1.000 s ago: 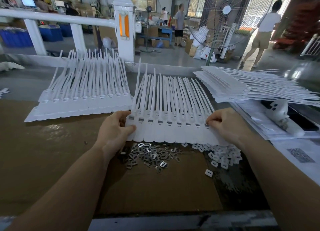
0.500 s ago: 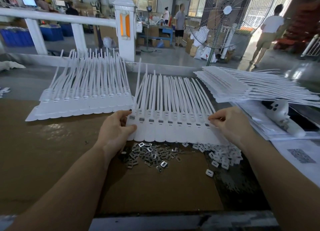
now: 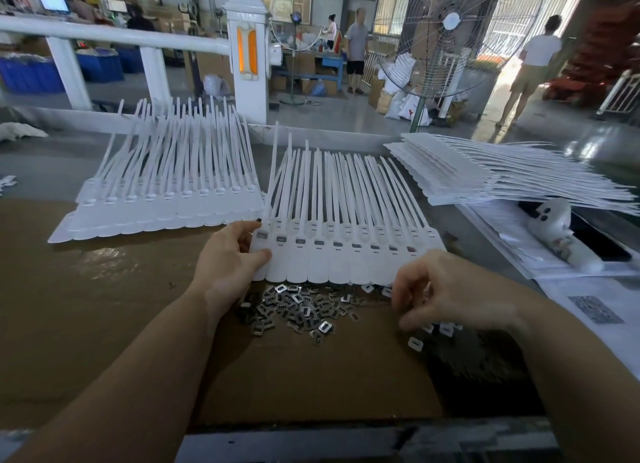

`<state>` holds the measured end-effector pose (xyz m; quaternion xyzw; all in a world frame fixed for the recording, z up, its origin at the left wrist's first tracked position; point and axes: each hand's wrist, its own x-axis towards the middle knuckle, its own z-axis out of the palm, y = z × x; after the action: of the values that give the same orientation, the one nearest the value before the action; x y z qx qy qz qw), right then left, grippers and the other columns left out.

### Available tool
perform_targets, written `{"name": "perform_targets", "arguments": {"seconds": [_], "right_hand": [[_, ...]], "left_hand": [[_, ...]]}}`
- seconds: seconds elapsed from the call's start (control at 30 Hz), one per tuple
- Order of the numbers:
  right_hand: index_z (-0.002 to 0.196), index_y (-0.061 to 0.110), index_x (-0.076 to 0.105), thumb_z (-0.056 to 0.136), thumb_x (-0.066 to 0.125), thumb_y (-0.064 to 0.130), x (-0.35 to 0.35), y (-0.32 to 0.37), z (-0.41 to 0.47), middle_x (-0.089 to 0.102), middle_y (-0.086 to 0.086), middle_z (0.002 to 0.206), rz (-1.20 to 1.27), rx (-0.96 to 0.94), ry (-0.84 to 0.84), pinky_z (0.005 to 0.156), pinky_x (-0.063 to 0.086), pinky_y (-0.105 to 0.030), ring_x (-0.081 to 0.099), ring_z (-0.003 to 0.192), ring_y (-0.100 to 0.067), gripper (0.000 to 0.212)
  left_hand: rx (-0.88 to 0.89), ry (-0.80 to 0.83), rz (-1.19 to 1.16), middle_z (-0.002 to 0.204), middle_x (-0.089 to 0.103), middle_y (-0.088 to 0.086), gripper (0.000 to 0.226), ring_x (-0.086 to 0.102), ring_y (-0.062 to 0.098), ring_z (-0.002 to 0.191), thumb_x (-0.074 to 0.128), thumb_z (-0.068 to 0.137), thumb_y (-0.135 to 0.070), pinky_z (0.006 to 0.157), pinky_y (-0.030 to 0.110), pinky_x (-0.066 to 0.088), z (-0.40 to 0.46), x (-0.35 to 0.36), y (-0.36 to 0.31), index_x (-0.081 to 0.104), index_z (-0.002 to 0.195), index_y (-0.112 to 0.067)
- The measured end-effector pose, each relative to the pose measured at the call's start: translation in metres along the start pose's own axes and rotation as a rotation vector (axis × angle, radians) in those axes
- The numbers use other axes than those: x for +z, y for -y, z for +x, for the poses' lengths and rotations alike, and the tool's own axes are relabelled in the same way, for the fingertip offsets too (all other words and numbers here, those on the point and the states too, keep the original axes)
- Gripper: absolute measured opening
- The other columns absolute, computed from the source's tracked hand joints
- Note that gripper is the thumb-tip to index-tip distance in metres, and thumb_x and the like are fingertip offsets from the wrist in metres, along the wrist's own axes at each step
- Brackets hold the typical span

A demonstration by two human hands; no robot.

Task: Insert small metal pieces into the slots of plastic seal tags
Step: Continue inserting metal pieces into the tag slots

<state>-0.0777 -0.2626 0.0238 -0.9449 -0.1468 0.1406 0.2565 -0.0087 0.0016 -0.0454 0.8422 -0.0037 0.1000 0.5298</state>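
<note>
A joined row of white plastic seal tags lies in front of me, straps pointing away, with small metal pieces seated in the slots along it. My left hand grips the row's left end, thumb on top. A heap of loose metal pieces lies just below the tags. My right hand, blurred, hovers with curled fingers over white plastic caps at the row's right end; I cannot tell whether it holds anything.
A second row of white tags lies to the left, and a stack of tag sheets to the right. A white bottle lies on papers at the right. Beyond a white railing stand a fan and several people.
My right hand has left the rightmost slot of the tag row and dropped toward me, down to the white caps. My left hand has kept its hold on the row.
</note>
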Motion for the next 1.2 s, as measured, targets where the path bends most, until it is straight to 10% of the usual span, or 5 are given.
{"name": "perform_targets", "arguments": {"seconds": [0.2,0.47,0.8,1.2], "right_hand": [[0.08,0.037,0.056,0.063,0.083,0.027,0.002,0.003,-0.008,0.055,0.01,0.092,-0.202,-0.01,0.171,0.071,0.043,-0.021,0.05,0.084,-0.006,0.033],[0.075,0.034,0.066,0.07,0.079,0.021,0.005,-0.004,0.0,0.063,0.005,0.078,-0.099,0.039,-0.047,0.065,0.055,-0.033,0.061,0.07,-0.014,0.019],[0.089,0.026,0.071,0.076,0.075,0.024,0.035,0.018,0.017,0.057,0.014,0.076,-0.096,-0.113,-0.162,0.064,0.04,-0.008,0.052,0.069,0.003,0.014],[0.091,0.027,0.072,0.082,0.069,0.024,0.043,0.021,0.02,0.048,0.023,0.079,-0.156,-0.129,-0.198,0.082,0.043,-0.019,0.047,0.078,0.003,0.01]], "left_hand": [[0.006,0.007,0.014,0.096,0.06,-0.003,0.047,0.058,0.018,0.092,0.069,0.081,-0.01,0.088,0.042,0.05,0.0,-0.001,0.001,0.055,0.126,-0.016],[0.014,0.002,0.039,0.094,0.059,-0.006,0.048,0.057,0.015,0.09,0.069,0.082,-0.012,0.088,0.041,0.05,-0.001,-0.001,-0.001,0.054,0.127,-0.016],[0.01,-0.001,0.018,0.093,0.058,-0.005,0.046,0.056,0.011,0.086,0.067,0.083,-0.012,0.086,0.036,0.05,-0.002,-0.001,-0.002,0.054,0.127,-0.016],[0.013,0.0,0.034,0.095,0.058,-0.004,0.046,0.056,0.014,0.089,0.067,0.083,-0.013,0.087,0.038,0.05,-0.003,-0.002,-0.003,0.054,0.127,-0.017]]}}
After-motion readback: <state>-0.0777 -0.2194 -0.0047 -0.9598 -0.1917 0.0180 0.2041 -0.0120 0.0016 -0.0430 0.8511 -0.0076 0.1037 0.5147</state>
